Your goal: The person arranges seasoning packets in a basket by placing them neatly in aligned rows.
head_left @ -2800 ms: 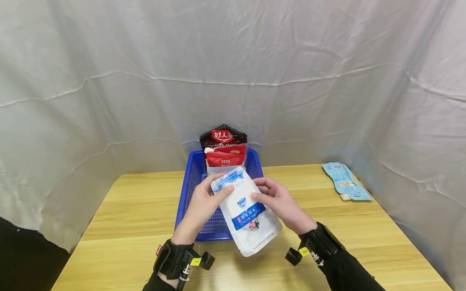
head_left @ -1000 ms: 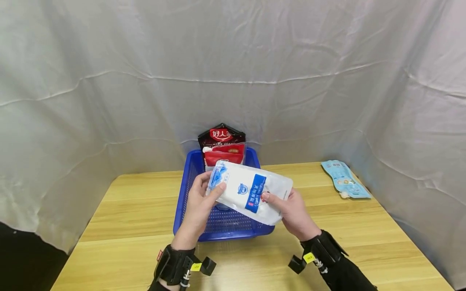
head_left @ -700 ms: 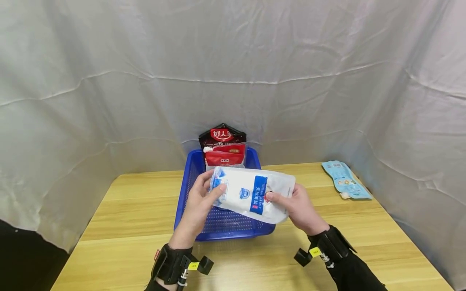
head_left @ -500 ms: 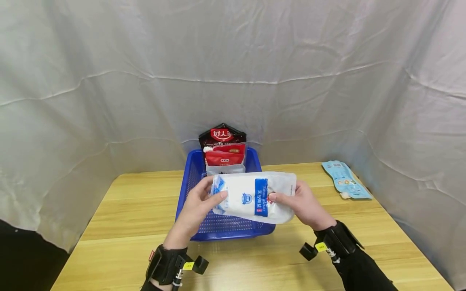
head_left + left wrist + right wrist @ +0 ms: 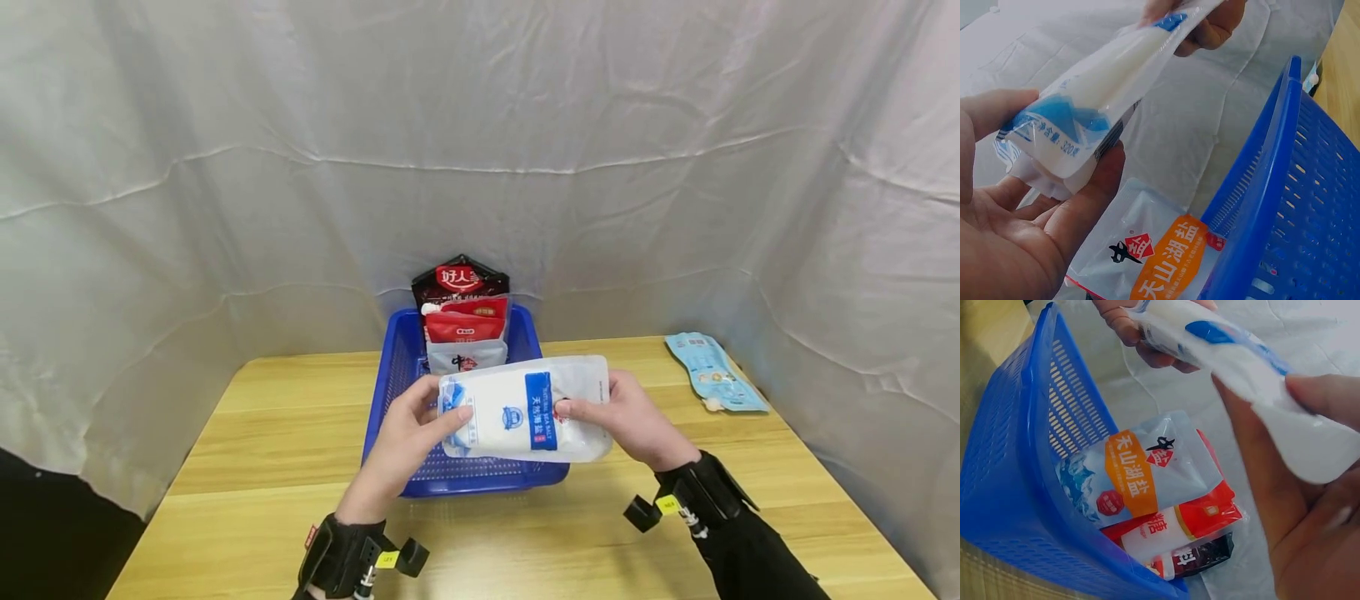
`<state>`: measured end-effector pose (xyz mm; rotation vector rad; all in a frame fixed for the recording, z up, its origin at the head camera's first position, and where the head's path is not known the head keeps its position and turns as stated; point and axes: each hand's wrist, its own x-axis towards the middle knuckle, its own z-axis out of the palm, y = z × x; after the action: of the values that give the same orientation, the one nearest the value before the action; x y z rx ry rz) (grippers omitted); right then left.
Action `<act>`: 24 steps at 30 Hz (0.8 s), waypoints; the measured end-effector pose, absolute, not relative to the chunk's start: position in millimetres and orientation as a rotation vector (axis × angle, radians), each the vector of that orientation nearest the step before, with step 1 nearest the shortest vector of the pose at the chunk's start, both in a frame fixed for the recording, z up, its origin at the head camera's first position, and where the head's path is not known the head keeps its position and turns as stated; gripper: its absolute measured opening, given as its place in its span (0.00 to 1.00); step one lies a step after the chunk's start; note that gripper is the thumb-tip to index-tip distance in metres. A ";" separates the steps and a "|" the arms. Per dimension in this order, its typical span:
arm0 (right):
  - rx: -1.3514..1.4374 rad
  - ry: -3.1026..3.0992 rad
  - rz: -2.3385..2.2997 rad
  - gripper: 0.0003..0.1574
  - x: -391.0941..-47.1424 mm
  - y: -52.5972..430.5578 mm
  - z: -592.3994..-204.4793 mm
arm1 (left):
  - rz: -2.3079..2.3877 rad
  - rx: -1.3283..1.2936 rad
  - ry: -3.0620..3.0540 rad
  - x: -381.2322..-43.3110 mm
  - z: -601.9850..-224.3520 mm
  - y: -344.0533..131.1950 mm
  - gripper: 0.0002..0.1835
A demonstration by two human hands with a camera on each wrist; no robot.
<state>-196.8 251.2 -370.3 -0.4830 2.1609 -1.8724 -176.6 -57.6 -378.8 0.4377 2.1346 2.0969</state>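
Observation:
A white and blue bag of sea salt [image 5: 495, 412] is held sideways above the front of a blue plastic basket [image 5: 480, 483]. My left hand [image 5: 401, 442] pinches its left end, thumb on the front and fingers behind. At the right end my right hand [image 5: 630, 417] grips it the same way. Upright at the back of the basket stand a grey-white lake salt bag [image 5: 1147, 469], a red sugar bag [image 5: 1179, 525] and a black seasoning bag [image 5: 459, 279]. The salt bag in my hands hides part of the basket's inside in the head view.
A light-blue spouted pouch [image 5: 716, 373] lies at the table's back right edge. The wooden table [image 5: 262, 450] extends on both sides of the basket. Grey cloth [image 5: 480, 167] hangs behind and at both sides.
The sea salt bag has turned from a steep slant to nearly level. My right hand has shifted to its right end, and both hands have lowered slightly in the last second.

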 end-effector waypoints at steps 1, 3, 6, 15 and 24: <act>-0.464 2.151 -1.877 0.29 -197.4 251.2 -370.8 | 2.104 0.420 2.138 -176.0 -378.7 -56.9 0.22; -0.450 2.108 -1.905 0.28 -199.0 251.0 -371.8 | 2.120 0.381 2.145 -175.0 -378.5 -55.4 0.22; -0.456 2.036 -1.969 0.26 -200.4 250.6 -373.3 | 2.151 0.318 2.161 -174.0 -378.6 -53.2 0.21; -0.379 1.900 -2.220 0.22 -196.2 240.9 -382.6 | 2.280 0.229 2.195 -175.0 -382.5 -47.6 0.19; -0.431 1.669 -2.473 0.24 -190.5 217.9 -395.8 | 2.458 0.164 2.119 -176.0 -383.3 -38.1 0.19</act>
<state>-190.5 217.9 -395.8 -0.4313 1.6695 -2.4731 -176.0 -38.1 -383.3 0.1641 2.1193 2.4578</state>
